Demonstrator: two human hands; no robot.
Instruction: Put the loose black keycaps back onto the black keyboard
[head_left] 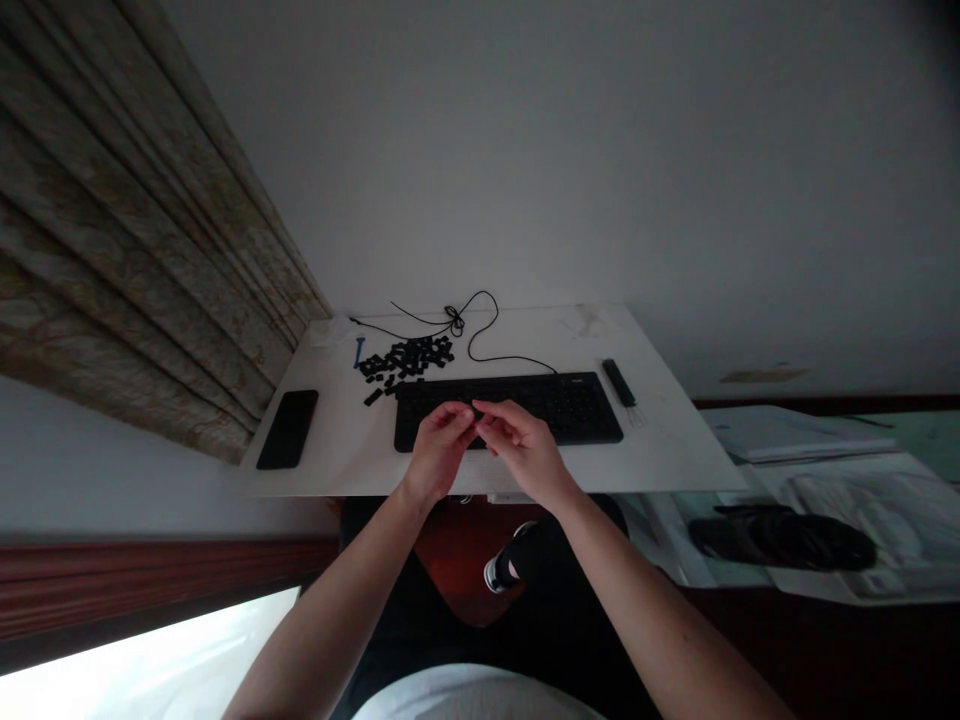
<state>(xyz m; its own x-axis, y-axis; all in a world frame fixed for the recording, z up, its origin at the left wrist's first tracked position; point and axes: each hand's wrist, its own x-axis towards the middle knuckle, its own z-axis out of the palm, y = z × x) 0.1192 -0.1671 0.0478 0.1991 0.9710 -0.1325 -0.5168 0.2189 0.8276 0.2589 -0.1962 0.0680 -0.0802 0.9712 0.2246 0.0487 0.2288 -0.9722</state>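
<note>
A black keyboard [585, 408] lies on the white table [337, 455], with its cable running up behind it. My left hand [442, 442] and my right hand [519, 440] meet over the keyboard's front middle part. The fingertips of both are pinched close together around something small and dark, too small to name. Behind and left of the keyboard lies a heap of loose black keycaps [412, 357], a few of them scattered at its near side. Much of the keyboard's left half is dark, and its middle is partly hidden by my hands.
A black phone [287, 430] lies at the table's left. The blue tool [359, 351] is beside the keycaps. Right of the keyboard is a black-handled tool [619, 382] with thin wires. Curtains hang at the left; a black bag-like item [787, 540] rests low at the right.
</note>
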